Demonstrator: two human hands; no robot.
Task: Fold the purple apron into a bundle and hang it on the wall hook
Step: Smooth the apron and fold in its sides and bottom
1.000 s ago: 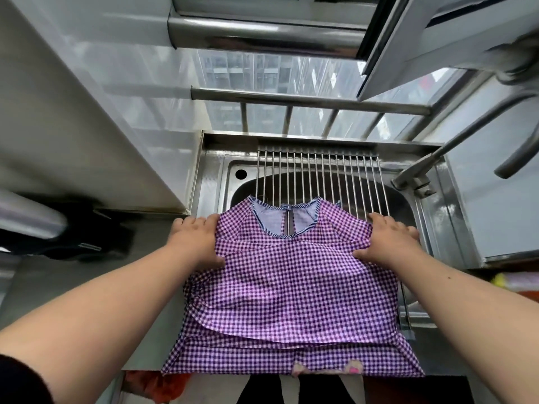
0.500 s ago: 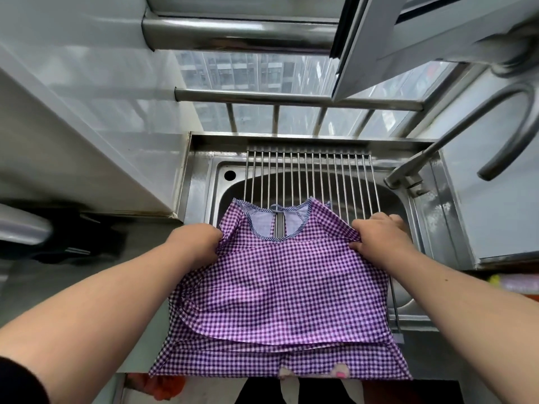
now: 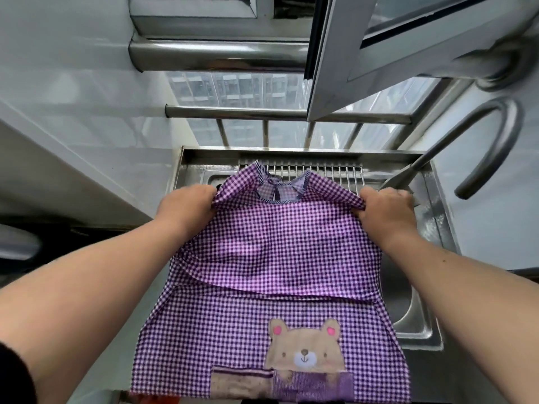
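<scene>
The purple checked apron (image 3: 277, 258) hangs spread in front of me over the sink, neck opening at the top and a brown bear patch (image 3: 304, 348) near its lower edge. My left hand (image 3: 186, 209) grips the apron's upper left corner. My right hand (image 3: 386, 212) grips the upper right corner. Both hands hold the cloth lifted, its folded upper layer lying over the lower part. No wall hook is in view.
A steel sink (image 3: 420, 316) lies under the apron with a wire drying rack (image 3: 329, 173) across its back. A curved tap (image 3: 478, 147) stands at the right. White tiled wall at the left, a barred window (image 3: 262, 132) and an open window frame (image 3: 364, 53) ahead.
Both hands closed on the apron's shoulders and lifted it up and away from the sink top. The lower part unfolded downward, showing the bear patch.
</scene>
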